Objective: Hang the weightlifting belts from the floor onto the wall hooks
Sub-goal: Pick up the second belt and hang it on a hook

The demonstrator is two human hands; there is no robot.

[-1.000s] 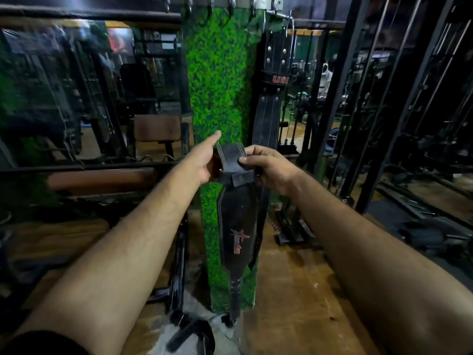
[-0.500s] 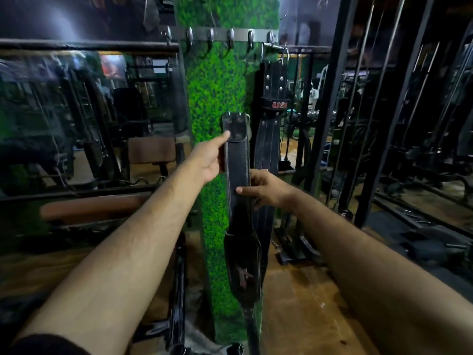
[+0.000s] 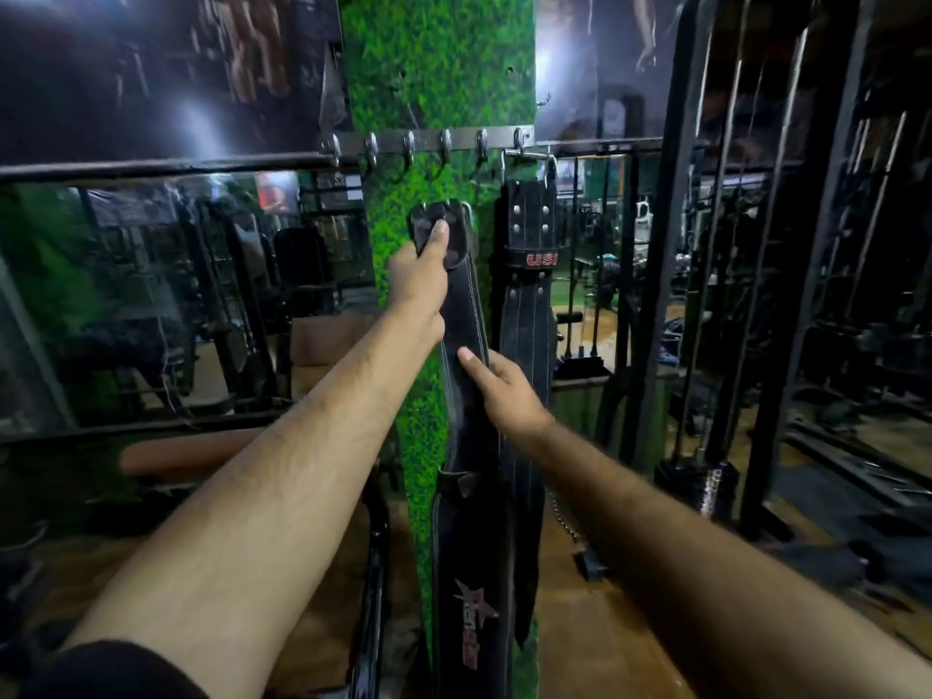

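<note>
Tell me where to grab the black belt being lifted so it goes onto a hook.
Grip the belt at its top end, just under the buckle, coming from the left as the left hand does. It hangs long and straight, so a high hold keeps the buckle steerable toward the hook rail. The right hand can steady the strap lower down.

Read "USI" in red letters on the black band around the hung belt (image 3: 529,305), just below its four rivets. On the held belt (image 3: 471,547), note a red star logo with red lettering running lengthwise down the lower end; the lettering is too blurred to read. No other text is legible.
</note>
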